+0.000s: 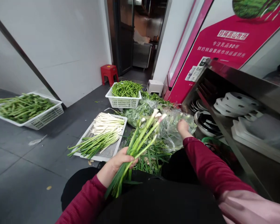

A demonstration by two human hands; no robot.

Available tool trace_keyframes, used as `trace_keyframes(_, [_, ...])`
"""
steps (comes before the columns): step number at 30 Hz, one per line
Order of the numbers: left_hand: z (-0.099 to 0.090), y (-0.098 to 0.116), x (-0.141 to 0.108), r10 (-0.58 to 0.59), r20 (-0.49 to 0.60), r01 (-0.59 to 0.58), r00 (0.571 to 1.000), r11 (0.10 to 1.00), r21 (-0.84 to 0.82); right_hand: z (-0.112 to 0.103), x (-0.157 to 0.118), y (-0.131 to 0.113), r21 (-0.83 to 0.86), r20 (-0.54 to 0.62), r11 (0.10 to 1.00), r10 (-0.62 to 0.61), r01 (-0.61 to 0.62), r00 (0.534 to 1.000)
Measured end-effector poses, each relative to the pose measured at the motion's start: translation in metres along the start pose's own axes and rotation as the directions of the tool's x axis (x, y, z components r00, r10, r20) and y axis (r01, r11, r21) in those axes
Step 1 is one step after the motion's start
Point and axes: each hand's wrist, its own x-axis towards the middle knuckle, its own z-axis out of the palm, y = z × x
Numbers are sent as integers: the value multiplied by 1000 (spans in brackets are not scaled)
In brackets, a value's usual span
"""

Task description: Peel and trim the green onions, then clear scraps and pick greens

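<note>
A bunch of long green stalks with white bulb ends is wrapped in my left hand, bulbs pointing up and away. My right hand reaches out over a clear plastic bag of greens; its fingers are blurred, and whether they hold anything is unclear. Loose green leaves lie in a heap below, between my knees. Left of the bunch, a flat white tray bears white stalks laid side by side with their green ends toward the lower left.
A white basket of thin green stems stands beyond the tray. Another basket of green vegetables is at the far left. A red stool stands near the doorway. At right, a metal shelf holds dishes.
</note>
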Motion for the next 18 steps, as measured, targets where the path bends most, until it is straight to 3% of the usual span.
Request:
trace_keyframes(4, [-3,-1,8,9,-78,-13,997,999,-48,29,-17,-2,-133,175,991,35,-12,984])
trace_keyframes(7, [-3,-3,14,7,-124,-17,992,997,-74,51,-51,-5,-177,185,983,-18,51,983])
trace_keyframes(9, [-2,-6,17,-3,-150,-11,989,996,-89,55,-76,-4,-115,204,991,-42,67,978])
trace_keyframes(10, [-2,-7,19,-8,-164,-7,986,996,-91,55,-89,-5,-12,276,999,-42,47,960])
trace_keyframes(11, [-2,-9,20,-10,-177,-5,984,996,-86,54,-101,-7,145,402,989,-53,-6,914])
trace_keyframes(12, [-2,-11,22,-10,-188,-4,982,997,-75,53,-114,-11,328,552,939,-99,-107,828])
trace_keyframes(14, [-1,-14,26,-11,-208,1,978,999,-45,53,-137,-24,595,743,699,-291,-396,603])
trace_keyframes(15, [-1,-15,28,-15,-222,8,975,999,-32,53,-148,-33,646,757,559,-379,-520,532])
trace_keyframes(16, [0,-15,29,-19,-240,14,971,1000,-24,54,-156,-42,656,753,445,-430,-609,497])
trace_keyframes(18, [1,-14,31,-24,-281,17,959,999,-27,56,-169,-57,662,733,295,-446,-689,513])
